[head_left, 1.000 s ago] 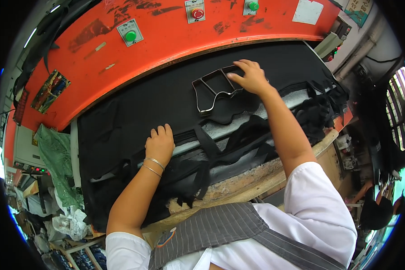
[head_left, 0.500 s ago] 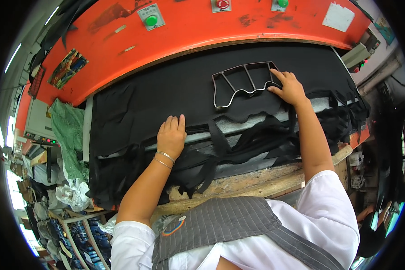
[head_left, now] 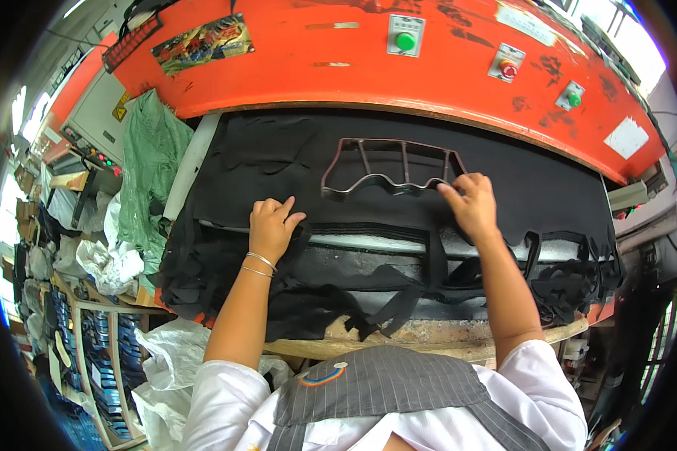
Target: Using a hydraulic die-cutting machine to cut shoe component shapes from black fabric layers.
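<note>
A metal cutting die (head_left: 390, 167), an outline frame with cross bars, lies on the black sheet material (head_left: 278, 154) under the orange press. My right hand (head_left: 470, 203) rests its fingertips on the die's near right corner. My left hand (head_left: 272, 222), with bangles at the wrist, lies flat with fingers spread on the black material to the left of the die. Neither hand grips anything. Cut-out strips of black material (head_left: 399, 308) hang over the bench's front edge.
The orange press head (head_left: 368, 68) spans the back, with green buttons (head_left: 405, 41) and a red button (head_left: 508, 70). A green cloth (head_left: 149, 165) hangs at left. White plastic bags (head_left: 113, 259) and shelves sit lower left. The wooden bench edge (head_left: 444, 338) runs in front.
The view has swung, so the die and both hands now sit further left and lower in frame. My right hand stays on the die's corner; my left hand stays flat on the material.
</note>
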Demonstrator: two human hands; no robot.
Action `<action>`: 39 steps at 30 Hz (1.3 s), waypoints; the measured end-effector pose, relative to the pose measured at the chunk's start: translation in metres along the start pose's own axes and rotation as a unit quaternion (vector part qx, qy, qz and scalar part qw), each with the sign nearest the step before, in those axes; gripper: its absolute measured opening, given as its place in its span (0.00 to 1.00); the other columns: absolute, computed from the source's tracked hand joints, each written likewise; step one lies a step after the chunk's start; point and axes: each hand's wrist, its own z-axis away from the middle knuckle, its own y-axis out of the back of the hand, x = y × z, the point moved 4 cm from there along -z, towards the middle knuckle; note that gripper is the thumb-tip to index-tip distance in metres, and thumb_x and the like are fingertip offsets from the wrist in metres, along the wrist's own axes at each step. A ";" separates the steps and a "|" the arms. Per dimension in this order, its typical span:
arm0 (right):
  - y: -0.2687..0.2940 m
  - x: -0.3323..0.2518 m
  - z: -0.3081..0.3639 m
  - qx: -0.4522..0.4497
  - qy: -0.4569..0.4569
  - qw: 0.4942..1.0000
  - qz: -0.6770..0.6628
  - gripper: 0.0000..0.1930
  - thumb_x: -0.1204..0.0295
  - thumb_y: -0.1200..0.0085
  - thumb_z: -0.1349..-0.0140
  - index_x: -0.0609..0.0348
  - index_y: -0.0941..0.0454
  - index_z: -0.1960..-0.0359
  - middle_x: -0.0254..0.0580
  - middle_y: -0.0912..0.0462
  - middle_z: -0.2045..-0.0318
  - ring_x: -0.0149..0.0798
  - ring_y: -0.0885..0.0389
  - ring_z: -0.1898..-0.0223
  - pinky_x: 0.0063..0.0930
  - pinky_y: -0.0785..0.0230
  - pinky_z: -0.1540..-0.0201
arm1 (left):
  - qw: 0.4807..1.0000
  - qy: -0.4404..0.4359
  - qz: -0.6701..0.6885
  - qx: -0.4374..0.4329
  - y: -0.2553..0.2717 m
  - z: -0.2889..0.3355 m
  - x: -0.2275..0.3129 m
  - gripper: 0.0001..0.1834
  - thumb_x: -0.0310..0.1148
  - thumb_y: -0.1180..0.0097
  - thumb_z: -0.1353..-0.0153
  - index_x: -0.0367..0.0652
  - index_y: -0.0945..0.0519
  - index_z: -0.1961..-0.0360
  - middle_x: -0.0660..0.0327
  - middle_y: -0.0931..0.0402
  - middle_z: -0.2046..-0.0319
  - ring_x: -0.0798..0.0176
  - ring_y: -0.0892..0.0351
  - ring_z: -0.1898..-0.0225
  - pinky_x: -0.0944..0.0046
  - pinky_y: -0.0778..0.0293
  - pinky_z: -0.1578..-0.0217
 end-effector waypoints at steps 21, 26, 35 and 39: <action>-0.034 0.014 0.020 -0.216 0.035 0.976 -0.011 0.45 0.53 0.30 0.58 0.50 0.34 0.35 0.50 0.35 0.34 0.50 0.43 0.32 0.48 0.61 0.30 | 0.996 -0.009 0.064 0.068 0.006 -0.001 -0.007 0.17 0.41 0.32 0.54 0.43 0.14 0.64 0.66 0.28 0.73 0.58 0.30 0.62 0.58 0.34 0.60; -0.027 0.019 0.023 -0.178 0.080 0.980 -0.022 0.46 0.47 0.30 0.62 0.53 0.29 0.39 0.52 0.30 0.38 0.49 0.37 0.34 0.50 0.59 0.30 | 0.991 -0.014 0.102 0.080 0.006 -0.008 0.000 0.15 0.38 0.30 0.56 0.41 0.15 0.68 0.65 0.27 0.74 0.58 0.29 0.62 0.58 0.34 0.59; -0.030 0.019 0.018 -0.164 0.086 0.983 0.004 0.43 0.47 0.32 0.59 0.53 0.28 0.40 0.54 0.29 0.41 0.52 0.32 0.38 0.54 0.55 0.32 | 0.996 -0.018 0.078 0.044 -0.005 -0.022 -0.002 0.17 0.38 0.30 0.58 0.42 0.14 0.66 0.65 0.27 0.73 0.59 0.30 0.62 0.58 0.33 0.58; -0.029 0.022 0.015 -0.191 0.064 0.979 0.013 0.43 0.53 0.30 0.57 0.57 0.31 0.38 0.54 0.29 0.40 0.51 0.34 0.36 0.50 0.53 0.32 | 0.997 0.001 0.075 0.010 -0.015 -0.030 -0.009 0.17 0.38 0.30 0.57 0.41 0.14 0.67 0.64 0.26 0.72 0.57 0.30 0.61 0.58 0.33 0.57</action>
